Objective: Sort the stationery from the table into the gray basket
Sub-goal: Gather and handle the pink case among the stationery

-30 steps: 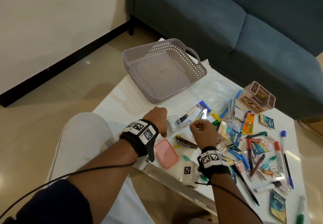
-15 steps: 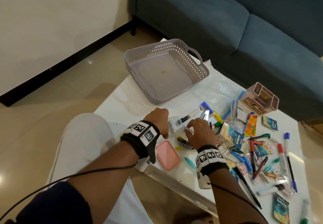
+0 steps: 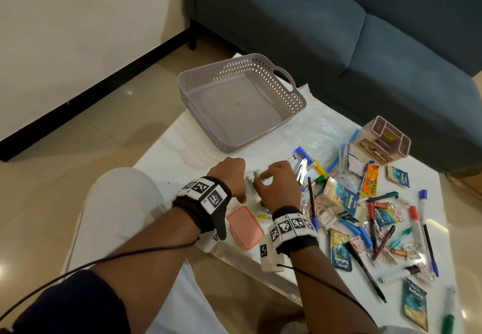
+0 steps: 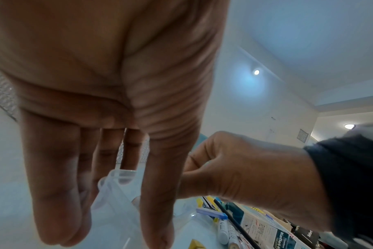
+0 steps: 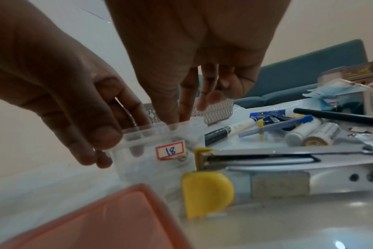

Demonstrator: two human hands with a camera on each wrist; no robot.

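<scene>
Two hands met over a small clear plastic box (image 5: 160, 151) labelled "18" near the tabletop's (image 3: 182, 148) front edge. Left hand (image 3: 229, 174) gripped its side with downward-curled fingers; right hand (image 3: 276, 187) pinched its upper rim between thumb and fingertips. Just beside the box lay a pink lid (image 3: 243, 226) and a yellow-tipped stapler (image 5: 266, 170). Toward the far left corner sat the gray basket (image 3: 208, 75), while pens and packets cluttered the right side.
</scene>
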